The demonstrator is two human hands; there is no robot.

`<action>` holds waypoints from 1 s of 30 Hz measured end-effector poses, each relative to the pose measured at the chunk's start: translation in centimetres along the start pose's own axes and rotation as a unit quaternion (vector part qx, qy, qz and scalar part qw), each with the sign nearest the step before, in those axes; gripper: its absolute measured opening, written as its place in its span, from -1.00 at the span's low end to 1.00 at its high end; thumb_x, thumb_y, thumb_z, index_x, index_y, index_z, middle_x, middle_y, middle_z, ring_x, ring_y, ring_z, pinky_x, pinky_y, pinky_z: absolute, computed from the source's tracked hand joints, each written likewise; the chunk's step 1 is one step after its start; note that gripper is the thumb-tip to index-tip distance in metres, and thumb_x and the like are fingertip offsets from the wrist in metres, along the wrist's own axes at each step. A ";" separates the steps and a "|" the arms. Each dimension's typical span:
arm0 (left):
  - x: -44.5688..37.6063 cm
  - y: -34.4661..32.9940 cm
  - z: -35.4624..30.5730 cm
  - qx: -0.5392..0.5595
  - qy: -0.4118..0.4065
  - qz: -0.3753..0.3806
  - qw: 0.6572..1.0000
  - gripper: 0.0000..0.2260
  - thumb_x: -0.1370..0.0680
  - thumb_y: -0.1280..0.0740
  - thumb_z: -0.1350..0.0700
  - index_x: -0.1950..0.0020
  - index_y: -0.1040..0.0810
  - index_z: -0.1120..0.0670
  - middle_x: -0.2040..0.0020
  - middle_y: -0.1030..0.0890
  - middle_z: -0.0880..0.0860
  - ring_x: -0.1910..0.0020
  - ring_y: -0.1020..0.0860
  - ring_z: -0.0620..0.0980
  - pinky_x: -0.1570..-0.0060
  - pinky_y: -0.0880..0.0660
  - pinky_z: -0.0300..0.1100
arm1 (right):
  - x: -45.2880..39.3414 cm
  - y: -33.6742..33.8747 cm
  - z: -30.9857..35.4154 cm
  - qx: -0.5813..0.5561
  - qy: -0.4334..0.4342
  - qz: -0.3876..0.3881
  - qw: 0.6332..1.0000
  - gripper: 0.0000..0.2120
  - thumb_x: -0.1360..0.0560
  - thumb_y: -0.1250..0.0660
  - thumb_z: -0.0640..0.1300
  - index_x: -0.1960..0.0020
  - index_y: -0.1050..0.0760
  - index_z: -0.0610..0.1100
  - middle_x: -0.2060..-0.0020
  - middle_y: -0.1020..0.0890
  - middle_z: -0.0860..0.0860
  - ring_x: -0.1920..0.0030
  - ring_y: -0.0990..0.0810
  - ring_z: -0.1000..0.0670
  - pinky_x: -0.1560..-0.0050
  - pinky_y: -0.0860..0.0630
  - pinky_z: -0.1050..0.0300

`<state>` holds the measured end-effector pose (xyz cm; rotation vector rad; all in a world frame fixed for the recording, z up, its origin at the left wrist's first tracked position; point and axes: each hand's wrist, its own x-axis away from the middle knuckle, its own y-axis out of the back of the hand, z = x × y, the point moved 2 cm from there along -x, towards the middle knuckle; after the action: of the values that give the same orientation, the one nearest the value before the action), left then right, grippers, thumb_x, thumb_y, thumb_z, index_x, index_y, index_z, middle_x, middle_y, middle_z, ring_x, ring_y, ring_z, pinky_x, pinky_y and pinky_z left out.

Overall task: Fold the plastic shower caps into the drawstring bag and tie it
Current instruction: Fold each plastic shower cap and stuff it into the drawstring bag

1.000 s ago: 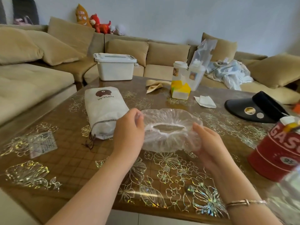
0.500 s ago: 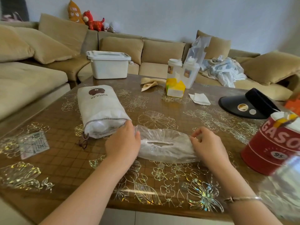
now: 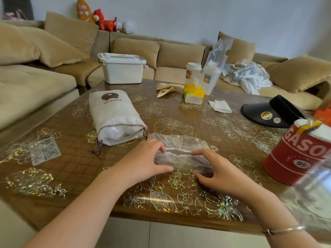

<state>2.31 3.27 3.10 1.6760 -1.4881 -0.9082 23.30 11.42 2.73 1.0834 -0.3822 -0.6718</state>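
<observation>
Clear crinkled plastic shower cap [image 3: 180,151] lay flattened on the floral-patterned table [image 3: 179,108], elastic rim gathered, left hand [image 3: 143,163] and right hand [image 3: 220,172] pinched its near edge, white drawstring bag [image 3: 114,115] just beside, mouth open.

Shower cap [image 3: 180,151] lies right of drawstring bag [image 3: 114,115].

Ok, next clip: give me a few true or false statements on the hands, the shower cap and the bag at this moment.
1. Both hands rest on the clear shower cap on the table. True.
2. The drawstring bag is pulled shut and tied. False: its mouth is open, with clear plastic showing inside.
3. The bag lies left of the left hand. True.
4. The right hand holds the red tin. False: the tin stands apart, untouched.
5. The black visor sits on the bag. False: it lies across the table, far right.
</observation>
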 end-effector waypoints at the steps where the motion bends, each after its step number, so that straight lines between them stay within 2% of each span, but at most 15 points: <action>1: 0.0 -0.2 0.1 -0.004 -0.001 0.009 1.000 -0.56 -0.44 -0.44 -0.22 -0.22 -0.44 -0.09 -0.26 -0.39 -0.21 -0.25 -0.37 -0.19 -0.18 -0.37 -0.23 | 0.0 -0.1 0.0 0.016 -0.001 -0.011 1.000 -0.57 -0.54 -0.35 -0.06 -0.37 -0.35 0.11 -0.26 -0.41 0.30 0.07 -0.49 0.39 0.07 -0.41 0.48; 3: -0.1 -0.4 0.2 -0.011 -0.006 0.008 1.000 -0.55 -0.44 -0.45 -0.20 -0.25 -0.44 -0.09 -0.26 -0.38 -0.21 -0.26 -0.36 -0.19 -0.21 -0.36 -0.24 | -0.1 -0.4 -0.1 0.036 -0.004 -0.041 0.999 -0.66 -0.57 -0.30 -0.12 -0.33 -0.42 0.06 -0.23 -0.46 0.27 0.15 -0.47 0.42 0.15 -0.40 0.51; 6: -0.3 -0.7 0.2 -0.027 -0.016 -0.027 0.999 -0.74 -0.54 -0.39 -0.05 -0.20 -0.49 -0.07 -0.23 -0.44 -0.20 -0.21 -0.41 -0.20 -0.10 -0.35 -0.30 | -0.4 -0.6 -0.7 -0.040 -0.048 -0.092 0.994 -0.87 -0.61 -0.26 -0.08 -0.11 -0.56 -0.01 -0.01 -0.61 0.20 0.14 -0.57 0.30 0.17 -0.50 0.41; 8: -0.6 -0.7 0.5 0.011 0.004 -0.064 0.998 -0.92 -0.59 -0.32 0.06 -0.07 -0.55 -0.01 -0.10 -0.54 -0.13 -0.04 -0.50 -0.17 0.08 -0.38 -0.36 | -0.7 -0.5 -1.2 -0.111 -0.097 -0.116 0.982 -0.83 -0.62 -0.24 -0.04 0.02 -0.59 -0.07 0.18 -0.63 0.16 0.26 -0.60 0.16 0.29 -0.50 0.33; 10: -1.1 -0.7 0.9 0.069 0.047 -0.096 0.992 -0.85 -0.62 -0.27 0.08 0.12 -0.56 0.04 0.16 -0.57 -0.03 0.25 -0.52 -0.13 0.29 -0.38 -0.33 | -1.0 -0.3 -1.7 -0.164 -0.128 -0.121 0.971 -0.75 -0.63 -0.21 -0.02 0.10 -0.57 -0.11 0.35 -0.55 0.09 0.42 -0.44 0.08 0.40 -0.35 0.27; 12: -1.5 -0.6 1.2 0.125 0.086 -0.100 0.983 -0.77 -0.64 -0.25 0.05 0.19 -0.58 0.03 0.27 -0.58 0.05 0.46 -0.39 -0.17 0.44 -0.29 -0.35 | -1.3 -0.2 -1.9 -0.210 -0.155 -0.130 0.957 -0.68 -0.64 -0.19 0.02 0.16 -0.54 -0.13 0.42 -0.46 0.02 0.46 -0.34 0.07 0.42 -0.28 0.24; 14: -1.8 -0.5 1.3 0.168 0.114 -0.103 0.974 -0.72 -0.65 -0.22 0.03 0.16 -0.63 0.05 0.33 -0.62 0.03 0.51 -0.36 -0.19 0.50 -0.23 -0.37 | -2.0 -0.3 -2.1 -0.219 -0.181 -0.151 0.947 -0.64 -0.64 -0.18 0.05 0.19 -0.52 -0.15 0.41 -0.44 -0.02 0.42 -0.35 0.03 0.37 -0.28 0.16; 16: -2.0 -0.5 1.3 0.184 0.141 -0.108 0.967 -0.67 -0.66 -0.19 0.03 0.18 -0.63 0.09 0.46 -0.55 -0.06 0.53 -0.36 -0.18 0.51 -0.22 -0.35 | -2.8 -0.7 -2.1 -0.195 -0.200 -0.162 0.946 -0.62 -0.64 -0.17 0.05 0.21 -0.47 -0.19 0.40 -0.41 -0.02 0.40 -0.33 0.01 0.34 -0.26 0.12; 17: -2.5 -0.7 1.3 0.175 0.146 -0.116 0.967 -0.65 -0.66 -0.18 0.03 0.19 -0.64 0.13 0.47 -0.52 -0.04 0.51 -0.36 -0.16 0.49 -0.24 -0.32 | -3.4 -0.9 -2.2 -0.180 -0.210 -0.166 0.947 -0.62 -0.64 -0.17 0.04 0.23 -0.43 -0.17 0.41 -0.39 -0.01 0.40 -0.31 0.01 0.33 -0.25 0.12; 20: -2.9 -1.3 1.4 0.093 0.151 -0.167 0.970 -0.61 -0.67 -0.16 0.02 0.29 -0.52 0.16 0.47 -0.38 -0.02 0.52 -0.32 -0.08 0.43 -0.24 -0.18 | -4.2 -1.1 -2.1 -0.124 -0.231 -0.172 0.950 -0.63 -0.64 -0.16 0.01 0.30 -0.33 -0.10 0.44 -0.40 0.04 0.40 -0.33 0.01 0.18 -0.30 0.08; 23: -3.2 -1.9 1.3 0.000 0.147 -0.192 0.970 -0.66 -0.68 -0.12 0.02 0.28 -0.40 0.07 0.40 -0.40 -0.04 0.44 -0.36 -0.06 0.30 -0.28 -0.12 | -4.6 -1.1 -1.9 -0.044 -0.239 -0.183 0.953 -0.69 -0.62 -0.16 -0.02 0.27 -0.33 -0.08 0.39 -0.47 0.06 0.35 -0.41 -0.02 0.05 -0.38 -0.01; 26: -3.2 -2.1 1.0 -0.081 0.155 -0.201 0.964 -0.81 -0.67 -0.11 0.02 0.06 -0.42 0.05 0.32 -0.47 -0.07 0.41 -0.41 -0.09 0.32 -0.34 -0.13 | -4.8 -1.2 -1.3 0.051 -0.228 -0.180 0.956 -0.80 -0.63 -0.15 0.01 0.12 -0.34 -0.06 0.31 -0.53 0.10 0.28 -0.50 0.01 -0.09 -0.40 -0.05; 28: -3.3 -2.2 0.9 -0.134 0.170 -0.193 0.957 -0.83 -0.67 -0.10 0.02 -0.13 -0.40 0.08 0.28 -0.52 -0.05 0.39 -0.47 -0.08 0.39 -0.33 -0.16 | -5.1 -1.4 -1.2 0.104 -0.220 -0.178 0.954 -0.82 -0.64 -0.12 0.04 -0.04 -0.30 -0.07 0.22 -0.57 0.10 0.21 -0.55 -0.01 -0.07 -0.38 -0.03; 30: -3.5 -2.2 0.8 -0.184 0.176 -0.176 0.951 -0.78 -0.68 -0.09 0.03 -0.26 -0.34 0.09 0.28 -0.55 -0.04 0.39 -0.50 -0.06 0.42 -0.33 -0.17 | -5.3 -1.5 -1.2 0.128 -0.218 -0.176 0.951 -0.76 -0.64 -0.11 0.09 -0.14 -0.26 -0.08 0.06 -0.54 0.08 0.13 -0.56 -0.02 -0.02 -0.39 -0.01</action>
<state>2.45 6.87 0.97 1.7314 -0.7410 -0.9400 19.61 15.30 1.04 1.2607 -0.6781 -1.2151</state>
